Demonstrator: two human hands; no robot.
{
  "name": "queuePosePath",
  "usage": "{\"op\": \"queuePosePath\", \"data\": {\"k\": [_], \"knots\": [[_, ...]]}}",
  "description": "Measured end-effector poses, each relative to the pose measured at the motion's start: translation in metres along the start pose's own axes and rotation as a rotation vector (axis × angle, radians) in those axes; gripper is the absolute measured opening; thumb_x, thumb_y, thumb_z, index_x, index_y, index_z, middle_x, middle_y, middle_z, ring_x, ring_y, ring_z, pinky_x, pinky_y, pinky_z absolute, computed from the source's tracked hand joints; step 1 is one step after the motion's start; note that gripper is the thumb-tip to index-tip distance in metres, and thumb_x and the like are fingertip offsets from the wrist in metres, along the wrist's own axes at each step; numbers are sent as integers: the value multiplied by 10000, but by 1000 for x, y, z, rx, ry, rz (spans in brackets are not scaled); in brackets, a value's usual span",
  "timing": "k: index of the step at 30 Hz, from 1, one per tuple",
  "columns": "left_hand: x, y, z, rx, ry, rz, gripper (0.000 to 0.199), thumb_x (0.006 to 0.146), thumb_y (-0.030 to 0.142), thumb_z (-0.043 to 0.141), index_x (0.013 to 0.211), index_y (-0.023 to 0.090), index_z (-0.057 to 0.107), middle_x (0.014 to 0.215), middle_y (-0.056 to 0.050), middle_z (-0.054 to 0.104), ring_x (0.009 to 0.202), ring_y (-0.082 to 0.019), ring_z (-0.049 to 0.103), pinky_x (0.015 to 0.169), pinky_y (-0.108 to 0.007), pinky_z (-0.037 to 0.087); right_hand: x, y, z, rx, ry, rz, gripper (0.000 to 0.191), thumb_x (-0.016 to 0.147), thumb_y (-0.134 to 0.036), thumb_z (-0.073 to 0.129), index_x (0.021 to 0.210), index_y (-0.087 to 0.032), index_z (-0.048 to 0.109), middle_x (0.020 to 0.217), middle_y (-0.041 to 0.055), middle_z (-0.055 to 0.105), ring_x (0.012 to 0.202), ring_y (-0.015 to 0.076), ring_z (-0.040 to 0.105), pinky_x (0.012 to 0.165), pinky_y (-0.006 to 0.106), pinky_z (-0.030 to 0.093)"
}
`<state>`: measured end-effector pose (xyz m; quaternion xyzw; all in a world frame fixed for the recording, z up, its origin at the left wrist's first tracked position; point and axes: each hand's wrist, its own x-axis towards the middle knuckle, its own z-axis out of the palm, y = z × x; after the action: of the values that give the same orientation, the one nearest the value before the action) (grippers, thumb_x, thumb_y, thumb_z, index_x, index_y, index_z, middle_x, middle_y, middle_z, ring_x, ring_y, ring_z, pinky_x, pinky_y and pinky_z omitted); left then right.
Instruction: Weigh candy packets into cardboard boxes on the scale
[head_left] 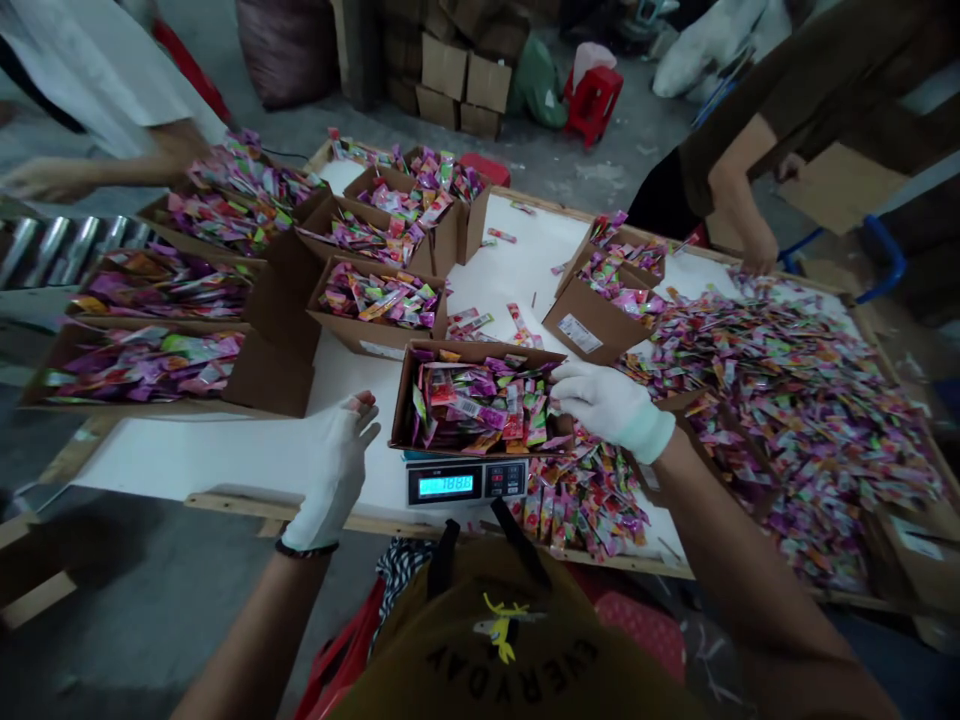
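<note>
A cardboard box [401, 405] full of small colourful packets [472, 408] sits on a digital scale [465, 483] with a lit blue display. My right hand [611, 405], in a white glove, is at the right end of this box. Its fingers reach over the rim by the packets, apart from one another, and I make out nothing held in them. To the left of the box, my left hand [337, 465] is raised above the white table [225, 450]. It wears a white glove with some fingertips bare, is open and holds nothing.
More packet-filled boxes [379, 305] stand at the left and back. A box with a label [592, 320] is behind my right hand. Loose packets [780, 380] are heaped at the right. One person's arm [742, 195] reaches in there; another's hand [52, 180] is at the roller conveyor [75, 250].
</note>
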<state>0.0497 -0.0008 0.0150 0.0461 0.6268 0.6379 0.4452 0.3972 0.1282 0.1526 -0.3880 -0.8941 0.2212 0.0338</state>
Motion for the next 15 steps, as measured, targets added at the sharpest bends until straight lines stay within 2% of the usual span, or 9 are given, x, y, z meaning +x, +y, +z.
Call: {"op": "queuePosePath", "data": {"k": [2, 4, 7, 9, 12, 14, 15], "knots": [[0, 1, 4, -30, -40, 15, 275, 775, 429, 740, 975, 241, 718, 1146, -69, 733, 1099, -225, 675, 961, -353, 512, -5, -4, -7, 132, 98, -41, 238, 979, -278, 558, 848, -259, 756, 1134, 73, 793, 1059, 275, 746, 1003, 448, 598], [1, 0, 6, -36, -56, 0, 299, 773, 438, 754, 988, 233, 724, 1158, -76, 732, 1080, -218, 675, 937, -339, 508, -12, -11, -17, 214, 207, -26, 227, 967, -315, 553, 862, -254, 745, 998, 85, 794, 968, 286, 752, 939, 465, 612], [4, -3, 8, -7, -47, -38, 310, 792, 444, 728, 1014, 228, 727, 1187, -84, 727, 1083, -218, 673, 921, -333, 503, -32, -18, -39, 171, 343, 111, 198, 931, -331, 551, 901, -254, 731, 879, 74, 774, 820, 275, 735, 825, 445, 616], [8, -4, 6, 24, -16, -33, 290, 796, 421, 698, 1012, 229, 722, 1199, -88, 723, 1098, -225, 672, 917, -337, 504, -54, -14, -56, 123, 412, 211, 184, 919, -360, 563, 918, -264, 720, 894, 74, 777, 822, 279, 737, 817, 444, 611], [16, -7, -3, 60, 22, -3, 302, 809, 446, 675, 1022, 234, 706, 1206, -99, 722, 1152, -254, 669, 960, -372, 513, -87, 9, -76, 33, 362, 381, 217, 870, -403, 612, 995, -271, 730, 973, 106, 798, 876, 326, 753, 867, 503, 603], [21, -12, -10, 79, 24, 10, 341, 826, 501, 673, 1038, 235, 693, 1205, -111, 721, 1184, -275, 664, 1001, -410, 516, -94, 27, -73, 15, 298, 497, 332, 834, -449, 658, 1095, -259, 737, 1067, 153, 804, 962, 370, 760, 925, 542, 595], [24, -17, -13, 100, 13, 18, 364, 838, 529, 672, 1046, 230, 687, 1203, -118, 719, 1193, -283, 660, 1014, -425, 516, -92, 35, -65, 54, 291, 540, 428, 827, -498, 676, 1167, -244, 727, 1123, 174, 796, 1002, 382, 759, 946, 549, 594]]}}
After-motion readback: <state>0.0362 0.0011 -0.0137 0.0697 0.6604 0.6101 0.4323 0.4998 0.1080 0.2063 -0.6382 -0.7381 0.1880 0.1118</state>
